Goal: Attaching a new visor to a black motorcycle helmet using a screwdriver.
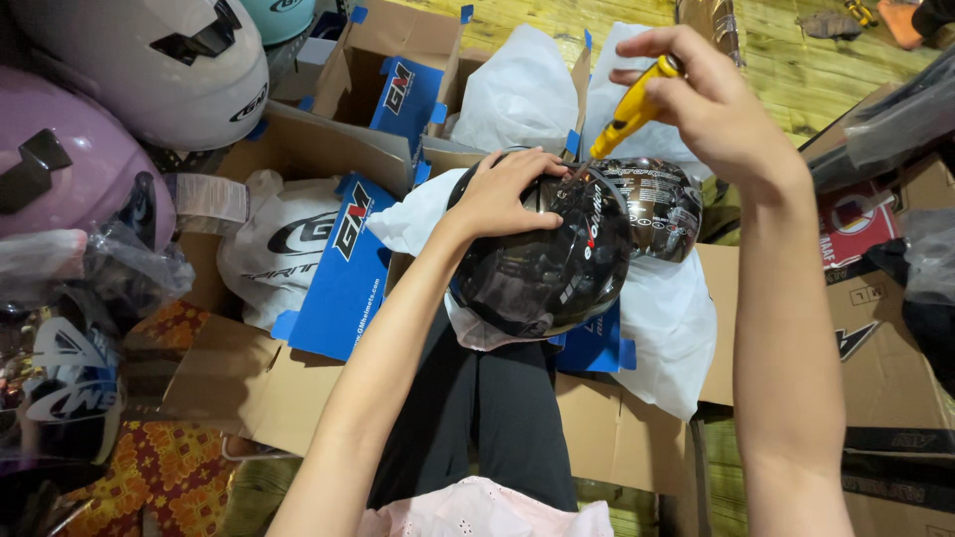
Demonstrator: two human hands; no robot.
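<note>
A glossy black helmet [557, 264] with a dark visor rests on my lap over white wrapping. My left hand [507, 191] lies flat on its top, fingers spread, steadying it. My right hand [711, 99] is raised above the helmet's right side and grips a yellow-handled screwdriver [629, 111]. The tool points down and left, its tip at the visor's hinge near the helmet's top edge.
Open cardboard boxes [298, 149] with blue flaps surround me. A white helmet [149, 60] and a pink helmet [70, 159] sit at the left, with a bagged one [70, 388] below. White cloth bags [517, 89] lie behind. More boxes [885, 328] stand at right.
</note>
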